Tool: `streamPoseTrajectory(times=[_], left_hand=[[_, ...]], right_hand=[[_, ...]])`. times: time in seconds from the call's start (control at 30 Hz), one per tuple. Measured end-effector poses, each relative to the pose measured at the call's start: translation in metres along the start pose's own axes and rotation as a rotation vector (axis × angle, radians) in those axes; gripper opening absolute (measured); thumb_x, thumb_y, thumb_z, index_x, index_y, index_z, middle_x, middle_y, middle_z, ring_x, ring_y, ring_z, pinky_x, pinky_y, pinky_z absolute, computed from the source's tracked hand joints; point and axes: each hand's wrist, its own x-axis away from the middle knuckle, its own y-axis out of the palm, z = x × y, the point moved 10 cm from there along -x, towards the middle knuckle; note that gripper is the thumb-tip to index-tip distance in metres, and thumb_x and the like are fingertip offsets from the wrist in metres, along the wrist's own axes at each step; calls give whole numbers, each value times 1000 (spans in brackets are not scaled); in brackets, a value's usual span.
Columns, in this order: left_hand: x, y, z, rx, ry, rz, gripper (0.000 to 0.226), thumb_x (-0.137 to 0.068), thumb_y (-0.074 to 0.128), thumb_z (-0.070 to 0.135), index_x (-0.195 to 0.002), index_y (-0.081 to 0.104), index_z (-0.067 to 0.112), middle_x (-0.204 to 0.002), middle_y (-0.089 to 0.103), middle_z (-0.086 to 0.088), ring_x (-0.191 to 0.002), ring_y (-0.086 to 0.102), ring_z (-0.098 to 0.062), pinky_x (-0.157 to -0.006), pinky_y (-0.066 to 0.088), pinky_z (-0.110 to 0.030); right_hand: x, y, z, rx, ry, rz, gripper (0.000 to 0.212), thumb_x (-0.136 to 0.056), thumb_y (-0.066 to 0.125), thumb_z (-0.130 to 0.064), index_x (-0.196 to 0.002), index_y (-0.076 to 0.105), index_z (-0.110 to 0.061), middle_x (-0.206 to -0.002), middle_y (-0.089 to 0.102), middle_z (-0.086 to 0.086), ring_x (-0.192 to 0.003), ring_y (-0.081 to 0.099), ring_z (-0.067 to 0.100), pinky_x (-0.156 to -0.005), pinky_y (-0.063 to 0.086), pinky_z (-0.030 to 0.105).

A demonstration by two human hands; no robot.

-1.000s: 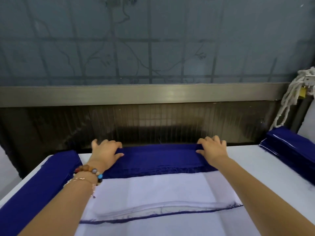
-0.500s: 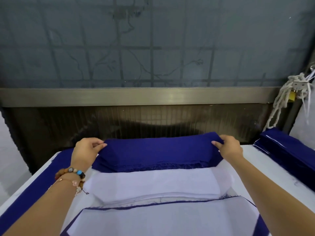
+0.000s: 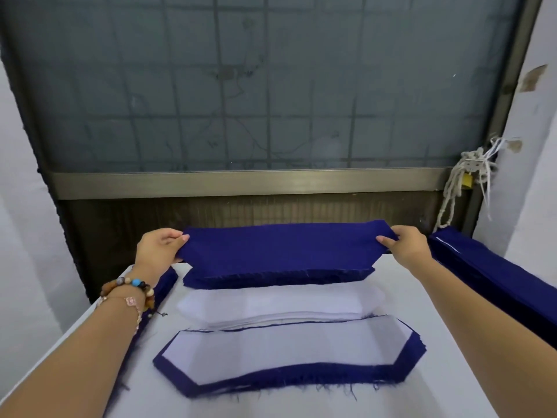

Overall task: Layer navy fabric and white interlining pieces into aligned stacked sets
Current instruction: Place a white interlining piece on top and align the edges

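Already one layered stack (image 3: 286, 357), white on navy, lay near the table's (image 3: 422, 312) front edge, while my left hand (image 3: 159, 248) and right hand (image 3: 407, 248) each pinched an end of a navy piece (image 3: 280, 248) above the far pile (image 3: 271, 279), many pieces remaining.

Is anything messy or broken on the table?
A little. Loose threads hang from the frayed near edge of the front stack, and its layers fan out unevenly at the right end. The wall upper right has chipped patches. Nothing looks spilled or torn.
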Motion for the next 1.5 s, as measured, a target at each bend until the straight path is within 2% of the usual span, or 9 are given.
streamPoseTrajectory(times=[0.1,0.27,0.43,0.6,0.73,0.83,1.03,1.27,1.5], left_hand=[[21,-8,2,-13,-26,-11,17,-93,60,9,-107,65,1,-107,65,-18,-101,63,-30,-80,57,-39],[56,-14,-23,-51,-136,-61,16,-91,62,6,-105,66,-1,-105,63,-19,-102,62,-32,-84,56,-41],[85,-16,-57,-62,-245,-93,7,-89,66,6,-91,67,0,-98,66,-18,-86,62,-25,-60,51,-26],[103,-15,-87,-131,-286,-114,7,-87,69,8,-85,69,2,-93,66,-17,-90,64,-31,-74,57,-39],[111,-12,-104,-278,-277,-135,14,-88,69,13,-92,71,0,-96,67,-18,-91,63,-33,-89,53,-46],[114,-10,-104,-307,-247,-124,13,-90,65,12,-92,71,0,-100,68,-18,-91,61,-31,-88,51,-41],[113,-5,-91,-456,-164,-155,21,-91,65,21,-106,66,6,-115,61,-14,-104,56,-28,-82,44,-31],[125,0,-93,-518,-55,-133,19,-95,55,8,-114,56,10,-71,59,-9,-64,55,-18,-56,43,-26],[136,2,-87,-594,32,-86,24,-95,55,6,-118,56,12,-83,58,-4,-74,58,-15,-68,50,-25]], right_hand=[[17,-9,5,26,26,-31,23,-93,61,-28,-72,54,-18,-74,61,3,-67,58,17,-56,41,26],[50,-8,28,90,83,-152,21,-90,64,-28,-78,59,-12,-82,65,7,-73,60,21,-62,45,28],[77,0,59,179,156,-251,17,-89,66,-29,-88,62,-12,-86,63,6,-81,58,21,-71,44,28],[99,12,85,191,201,-295,18,-88,68,-31,-84,61,-14,-81,59,1,-78,56,17,-67,41,25],[116,27,101,211,218,-324,21,-89,66,-32,-87,65,-11,-85,63,5,-78,57,18,-68,43,25],[121,29,106,172,220,-290,24,-89,65,-33,-84,65,-9,-81,64,6,-77,58,20,-65,43,26],[123,31,113,71,251,-245,21,-84,69,-37,-89,64,-17,-90,67,2,-88,63,20,-82,53,34],[125,32,121,37,237,-184,15,-87,66,-35,-90,61,-20,-95,67,3,-87,63,20,-83,54,37],[132,30,115,92,216,-140,12,-93,56,-34,-100,53,-24,-83,64,0,-82,62,18,-82,53,38]])
